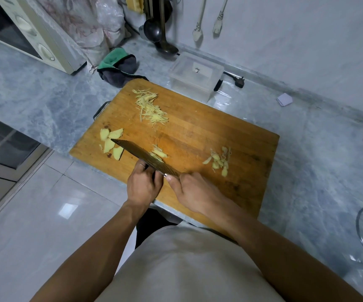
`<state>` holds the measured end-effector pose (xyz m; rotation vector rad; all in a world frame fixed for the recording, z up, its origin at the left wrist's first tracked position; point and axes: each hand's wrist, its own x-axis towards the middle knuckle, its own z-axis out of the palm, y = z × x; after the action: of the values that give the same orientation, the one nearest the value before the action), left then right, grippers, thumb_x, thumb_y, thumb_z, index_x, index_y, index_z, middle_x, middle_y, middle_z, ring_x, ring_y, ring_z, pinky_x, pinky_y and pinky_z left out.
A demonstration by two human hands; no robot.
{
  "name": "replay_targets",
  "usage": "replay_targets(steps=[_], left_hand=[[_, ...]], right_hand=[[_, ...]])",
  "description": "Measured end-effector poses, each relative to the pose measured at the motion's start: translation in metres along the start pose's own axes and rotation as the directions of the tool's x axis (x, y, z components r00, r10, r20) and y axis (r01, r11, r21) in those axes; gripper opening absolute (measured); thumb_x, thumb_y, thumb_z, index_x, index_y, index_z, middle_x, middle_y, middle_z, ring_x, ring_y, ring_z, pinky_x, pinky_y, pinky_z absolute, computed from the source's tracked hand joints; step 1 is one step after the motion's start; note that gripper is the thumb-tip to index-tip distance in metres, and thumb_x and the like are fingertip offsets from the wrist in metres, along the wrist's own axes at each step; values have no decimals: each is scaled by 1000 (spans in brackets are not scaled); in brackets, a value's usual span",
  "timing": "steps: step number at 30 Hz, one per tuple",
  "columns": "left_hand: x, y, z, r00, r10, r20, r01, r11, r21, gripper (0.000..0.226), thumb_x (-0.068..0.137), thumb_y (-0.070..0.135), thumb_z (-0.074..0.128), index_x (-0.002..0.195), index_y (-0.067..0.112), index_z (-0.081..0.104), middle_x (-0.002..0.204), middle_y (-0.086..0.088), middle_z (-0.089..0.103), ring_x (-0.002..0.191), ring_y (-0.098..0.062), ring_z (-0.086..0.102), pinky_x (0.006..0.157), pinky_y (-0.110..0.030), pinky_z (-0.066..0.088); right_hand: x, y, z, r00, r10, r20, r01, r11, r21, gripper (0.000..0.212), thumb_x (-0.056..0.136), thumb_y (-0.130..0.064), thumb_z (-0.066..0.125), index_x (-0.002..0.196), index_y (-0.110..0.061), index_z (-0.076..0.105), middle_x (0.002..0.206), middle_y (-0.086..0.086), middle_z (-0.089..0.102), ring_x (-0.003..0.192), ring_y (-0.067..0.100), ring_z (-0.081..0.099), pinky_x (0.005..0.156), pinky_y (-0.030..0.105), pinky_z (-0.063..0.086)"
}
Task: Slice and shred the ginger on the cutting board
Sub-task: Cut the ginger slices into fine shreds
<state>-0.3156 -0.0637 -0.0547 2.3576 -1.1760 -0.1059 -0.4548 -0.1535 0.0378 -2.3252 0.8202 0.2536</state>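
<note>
Four flat pale-yellow ginger slices (110, 141) lie at the worn wooden cutting board (198, 131)'s left end; fine shreds (151, 107) farther back. My right hand (194, 192) grips the ridged cleaver (145, 156); left hand (144, 185) fingers curl against its blade.

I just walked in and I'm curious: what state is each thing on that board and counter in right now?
Ginger shreds: cut, piled.
Ginger slices: flat, unshredded.
Ginger scraps: heaped aside.
Knife: held, over board.
Right hand: gripping handle.
Left hand: beside blade.
Plastic container: lidded.
</note>
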Motion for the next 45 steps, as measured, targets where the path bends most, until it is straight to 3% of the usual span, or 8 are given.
replay_targets(steps=[7,13,18,24,28,31,37,45], left_hand=[[2,0,-1,999,38,-21,-39,999,-12,43,88,30,45,71,-1,69,98,-21,65,67,-33,67,54,-26,45],[1,-2,-1,1000,7,5,-7,1000,6,43,85,30,44,66,-1,67,94,-20,64,57,-33,63,57,-23,37],[-3,4,-2,999,44,-20,-44,999,-2,24,88,17,56,82,-1,71,100,-21,66,77,-38,68,56,-31,51],[-4,3,-2,999,45,-13,-45,999,-13,38,89,26,46,73,-1,68,98,-21,65,72,-36,67,54,-29,49],[-3,3,0,1000,-14,20,14,1000,16,23,81,11,61,61,-1,63,83,-20,62,64,-33,64,57,-23,38],[-4,4,0,1000,-26,17,26,1000,7,19,81,5,67,64,-2,64,83,-21,62,65,-35,65,59,-23,37],[-4,2,0,999,22,-26,-23,999,-31,38,89,25,45,78,-1,70,98,-23,66,70,-39,67,53,-30,49],[0,0,1,999,10,-32,-11,1000,-30,37,85,23,44,71,-3,67,89,-23,64,59,-36,63,58,-22,36]], right_hand=[[4,-3,-2,1000,7,24,-7,1000,10,54,107,-53,26,78,-15,51,73,10,57,66,30,54,58,32,36],[3,-3,2,999,36,26,-36,999,27,61,107,-54,25,102,-7,62,96,20,64,87,39,62,63,33,35],[3,-2,-2,999,32,13,-32,999,-15,61,106,-55,24,88,-9,60,81,12,58,69,31,53,59,32,34],[2,-4,-2,999,45,18,-45,999,-7,62,106,-55,24,91,-8,62,81,12,57,70,31,53,60,32,37],[1,-6,3,999,44,23,-44,999,3,61,107,-54,25,102,-6,62,94,19,65,87,38,63,63,33,35],[0,-6,3,999,44,16,-44,999,3,60,106,-54,25,95,-8,61,87,15,64,78,34,61,61,32,35],[0,-5,-1,999,31,19,-31,999,-15,58,107,-54,25,82,-12,55,74,9,55,65,29,51,58,31,34],[4,-4,2,999,35,24,-35,999,-2,58,106,-57,24,88,-11,56,80,9,53,67,27,48,57,31,31]])
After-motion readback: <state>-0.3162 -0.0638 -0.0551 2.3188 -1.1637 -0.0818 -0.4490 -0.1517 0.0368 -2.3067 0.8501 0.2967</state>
